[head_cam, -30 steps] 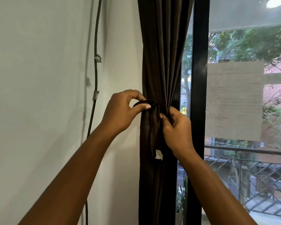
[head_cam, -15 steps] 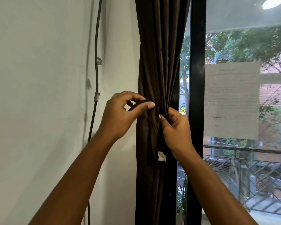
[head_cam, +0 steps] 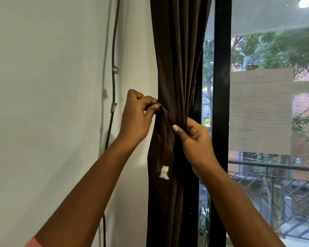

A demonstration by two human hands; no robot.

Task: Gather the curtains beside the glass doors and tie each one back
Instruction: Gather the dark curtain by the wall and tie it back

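One dark brown curtain (head_cam: 177, 68) hangs gathered just left of the black door frame (head_cam: 221, 104). Two hands work at its middle: the left hand (head_cam: 137, 118) pinches one tie-back strap (head_cam: 165, 138), the right hand (head_cam: 194, 138) grips the folds. One white tag (head_cam: 164, 172) hangs below.

Dark brown cloth curtain (head_cam: 177, 68) with a faint sheen, gathered in soft folds.
Left of the hands, a matt white painted wall (head_cam: 52, 104) carries a dull dark cable (head_cam: 113, 77); right of them, a glossy black door frame (head_cam: 221, 86) and clear glass bearing a matt paper sheet (head_cam: 260, 111).
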